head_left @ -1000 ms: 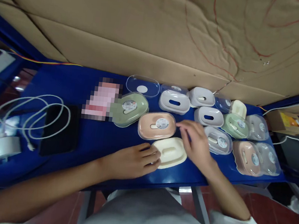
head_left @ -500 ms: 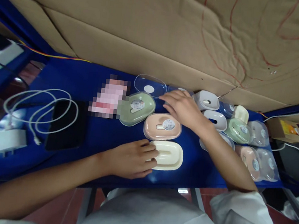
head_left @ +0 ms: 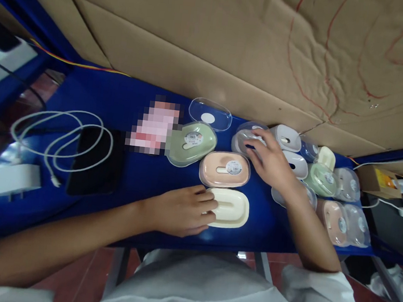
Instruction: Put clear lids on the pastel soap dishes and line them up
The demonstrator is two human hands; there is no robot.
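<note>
My left hand (head_left: 183, 210) has its fingers curled over the left end of a shallow cream oval dish (head_left: 233, 208) near the table's front edge. Beyond the dish lies a peach oval box (head_left: 217, 168) with a clear cover and a round label. A similar green box (head_left: 197, 141) sits farther left. My right hand (head_left: 271, 161), fingers spread apart, is at the right side of a clear plastic lid (head_left: 242, 138); whether the fingertips touch it I cannot tell. Another clear lid (head_left: 216, 114) with a white round sticker lies at the back.
Right of my right hand stand white boxes (head_left: 286, 137), a covered green box (head_left: 324, 179), a peach box (head_left: 332, 224) and clear lids. A black tablet-like slab (head_left: 92, 182), white cable and charger (head_left: 15, 179) lie left. Cardboard (head_left: 199, 44) walls the back.
My right hand has moved right and nearer to me, uncovering more of the clear lid. My left hand stays on the cream dish. The whole view has shifted slightly.
</note>
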